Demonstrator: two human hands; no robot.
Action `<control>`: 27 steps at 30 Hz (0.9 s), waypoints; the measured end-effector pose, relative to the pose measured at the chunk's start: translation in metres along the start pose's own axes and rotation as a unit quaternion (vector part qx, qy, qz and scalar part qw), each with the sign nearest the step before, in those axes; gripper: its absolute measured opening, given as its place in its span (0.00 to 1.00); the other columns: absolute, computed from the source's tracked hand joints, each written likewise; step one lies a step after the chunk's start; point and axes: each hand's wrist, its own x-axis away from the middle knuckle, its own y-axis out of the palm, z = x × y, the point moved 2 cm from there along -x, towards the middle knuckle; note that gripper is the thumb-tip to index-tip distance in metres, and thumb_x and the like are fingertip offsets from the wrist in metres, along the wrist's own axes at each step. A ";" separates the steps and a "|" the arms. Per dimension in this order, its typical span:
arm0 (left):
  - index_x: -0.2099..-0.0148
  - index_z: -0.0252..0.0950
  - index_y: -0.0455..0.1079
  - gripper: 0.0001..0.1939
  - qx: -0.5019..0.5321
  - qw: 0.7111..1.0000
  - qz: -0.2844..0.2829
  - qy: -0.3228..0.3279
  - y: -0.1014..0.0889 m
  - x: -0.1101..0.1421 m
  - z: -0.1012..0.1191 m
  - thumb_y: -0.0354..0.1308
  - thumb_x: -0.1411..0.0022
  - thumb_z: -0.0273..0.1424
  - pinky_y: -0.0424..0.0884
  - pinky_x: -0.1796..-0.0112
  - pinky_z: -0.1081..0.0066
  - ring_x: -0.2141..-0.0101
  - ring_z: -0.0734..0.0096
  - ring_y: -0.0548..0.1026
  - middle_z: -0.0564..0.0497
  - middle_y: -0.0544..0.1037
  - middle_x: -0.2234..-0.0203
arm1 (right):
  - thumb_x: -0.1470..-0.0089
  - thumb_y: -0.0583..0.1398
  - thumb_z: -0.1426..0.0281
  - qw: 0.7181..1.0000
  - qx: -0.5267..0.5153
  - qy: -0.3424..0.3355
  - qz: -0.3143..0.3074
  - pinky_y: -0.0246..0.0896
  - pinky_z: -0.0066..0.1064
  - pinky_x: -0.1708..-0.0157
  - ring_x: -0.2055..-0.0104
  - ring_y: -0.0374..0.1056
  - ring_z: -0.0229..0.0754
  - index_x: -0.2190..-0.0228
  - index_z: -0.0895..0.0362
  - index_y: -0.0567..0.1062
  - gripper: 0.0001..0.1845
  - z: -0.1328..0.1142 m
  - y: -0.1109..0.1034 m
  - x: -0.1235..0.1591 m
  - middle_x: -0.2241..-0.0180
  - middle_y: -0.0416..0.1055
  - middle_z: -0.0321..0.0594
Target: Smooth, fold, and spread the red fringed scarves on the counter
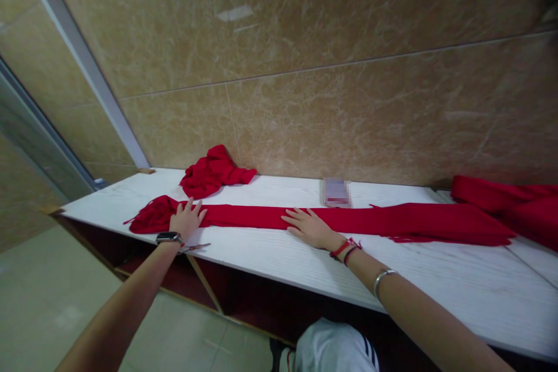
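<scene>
A long red scarf [248,216] lies stretched along the white countertop, folded into a narrow band. Its left end is bunched up with fringe showing, and its right part spreads wider with fringed edges. My left hand [186,221] rests on the scarf beside the bunched end, fingers spread. Farther right, my right hand [310,228] lies flat on the band near its middle, fingers stretched out. Both palms press on the cloth without gripping it.
A crumpled red cloth [213,171] sits at the back left by the tiled wall [305,116]. Behind the scarf is a phone-like rectangular object [336,192]. More red cloth [518,209] lies at the far right. The white countertop [279,253] tops open shelves.
</scene>
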 end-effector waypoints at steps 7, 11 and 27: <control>0.44 0.35 0.60 0.22 0.016 0.981 0.047 0.186 -0.026 0.004 0.151 0.37 0.35 0.35 0.63 0.54 0.59 0.49 0.57 0.64 0.41 0.64 0.46 | 0.39 0.42 0.61 0.997 0.046 0.042 0.044 0.40 0.51 0.44 0.38 0.42 0.49 0.42 0.55 0.55 0.26 0.015 -0.022 0.030 0.40 0.50 0.46; 0.39 0.42 0.53 0.23 0.103 0.947 -0.036 0.302 -0.014 0.015 0.229 0.36 0.34 0.38 0.55 0.48 0.53 0.42 0.59 0.54 0.47 0.55 0.41 | 0.39 0.41 0.61 0.989 0.104 0.103 0.003 0.47 0.51 0.46 0.39 0.43 0.50 0.43 0.57 0.55 0.26 0.051 -0.023 0.070 0.41 0.51 0.49; 0.45 0.37 0.61 0.23 0.154 0.928 -0.118 0.318 -0.026 -0.025 0.261 0.40 0.38 0.39 0.58 0.51 0.58 0.49 0.60 0.64 0.43 0.67 0.48 | 0.46 0.53 0.69 0.985 0.155 0.066 0.048 0.56 0.35 0.50 0.48 0.60 0.44 0.52 0.63 0.66 0.20 0.040 -0.051 0.096 0.51 0.66 0.51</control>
